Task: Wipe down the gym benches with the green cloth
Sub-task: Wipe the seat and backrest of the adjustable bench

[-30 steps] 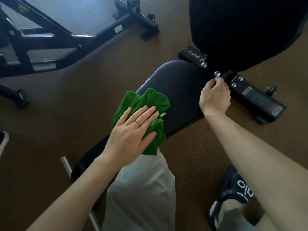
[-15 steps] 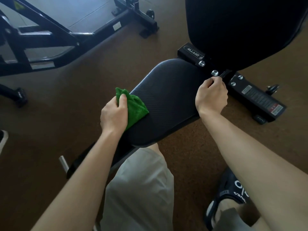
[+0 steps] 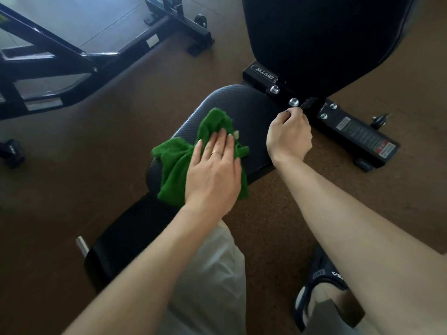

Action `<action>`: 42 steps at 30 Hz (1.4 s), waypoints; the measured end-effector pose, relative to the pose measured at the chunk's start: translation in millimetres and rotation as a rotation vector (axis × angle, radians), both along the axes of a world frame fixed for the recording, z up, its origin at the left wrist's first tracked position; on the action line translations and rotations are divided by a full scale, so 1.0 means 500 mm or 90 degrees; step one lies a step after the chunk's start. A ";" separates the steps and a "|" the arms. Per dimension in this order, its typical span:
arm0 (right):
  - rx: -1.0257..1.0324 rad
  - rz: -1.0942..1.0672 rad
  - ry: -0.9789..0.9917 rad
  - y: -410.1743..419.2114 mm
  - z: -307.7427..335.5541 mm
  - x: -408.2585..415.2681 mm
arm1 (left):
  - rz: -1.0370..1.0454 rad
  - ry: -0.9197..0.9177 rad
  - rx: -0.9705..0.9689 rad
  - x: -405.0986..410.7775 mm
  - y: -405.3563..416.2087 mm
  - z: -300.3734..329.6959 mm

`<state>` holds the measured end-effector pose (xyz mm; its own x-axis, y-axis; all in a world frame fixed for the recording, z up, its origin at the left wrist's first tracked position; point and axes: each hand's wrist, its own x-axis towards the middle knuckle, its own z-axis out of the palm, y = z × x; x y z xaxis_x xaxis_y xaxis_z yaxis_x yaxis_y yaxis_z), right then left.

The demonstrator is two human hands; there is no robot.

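Since a moment ago, my left hand (image 3: 212,175) flattened on the cloth (image 3: 176,165), which now spreads toward seven o'clock; my right hand (image 3: 289,136) grips the bench (image 3: 244,105) edge, and loose folds could slide off.

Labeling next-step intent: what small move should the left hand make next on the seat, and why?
Probably slide the green cloth toward the seat pad's far end: the left hand presses it flat mid-pad, bare pad lies ahead, and the right hand grips the edge.
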<state>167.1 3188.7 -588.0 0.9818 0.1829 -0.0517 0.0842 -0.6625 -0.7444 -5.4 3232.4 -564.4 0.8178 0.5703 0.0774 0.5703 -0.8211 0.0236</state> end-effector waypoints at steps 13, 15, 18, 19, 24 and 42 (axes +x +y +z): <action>0.361 0.135 0.493 -0.053 0.007 0.087 | -0.296 0.088 0.025 -0.008 -0.020 0.012; 0.449 0.114 0.591 -0.068 0.006 0.094 | -0.319 0.093 0.003 0.049 -0.009 0.011; 0.562 0.088 0.692 -0.097 -0.015 0.099 | -0.301 0.075 -0.075 0.153 -0.001 0.006; 0.599 0.065 0.715 -0.104 -0.026 0.102 | -0.292 0.070 -0.091 0.182 0.000 0.004; 0.575 0.043 0.714 -0.101 -0.052 0.112 | -0.294 0.077 -0.075 0.285 0.015 -0.006; 0.296 0.054 0.247 -0.168 0.218 0.151 | -0.342 0.065 -0.009 0.025 -0.005 0.001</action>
